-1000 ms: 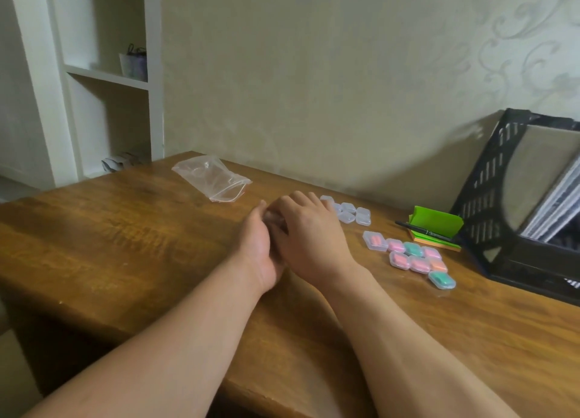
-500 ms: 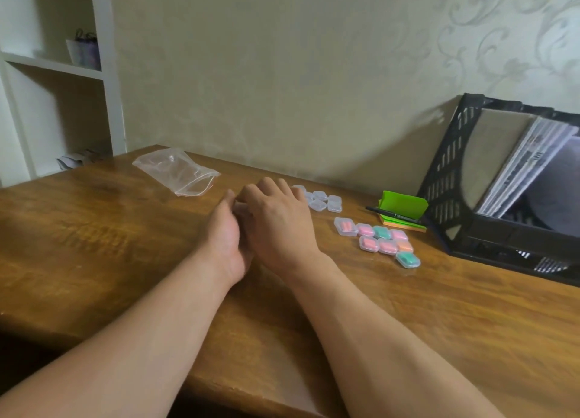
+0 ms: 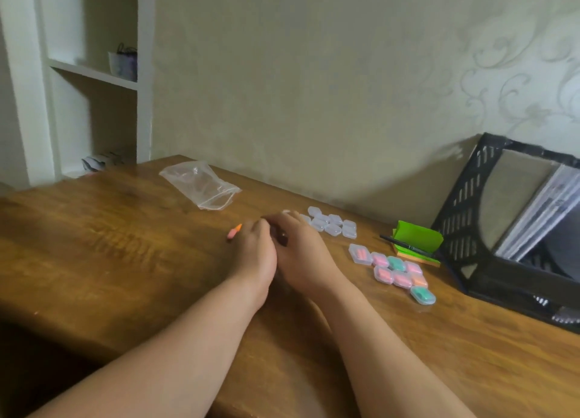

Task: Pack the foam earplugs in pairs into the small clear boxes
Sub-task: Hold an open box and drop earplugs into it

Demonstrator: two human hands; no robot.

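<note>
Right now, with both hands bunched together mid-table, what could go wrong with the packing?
1. The pink-orange earplug pokes out past the left hand; whether it is gripped is unclear, so it may slip and roll across the table.
2. The right hand sits close to the empty-looking clear boxes; a careless move could scatter them.
3. The hands hide what lies between them, so a miscounted pair could go unnoticed.

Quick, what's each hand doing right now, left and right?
Left hand: pinching a pink earplug in its grip.
Right hand: fingers curled, anything held is hidden; cannot tell.
</note>
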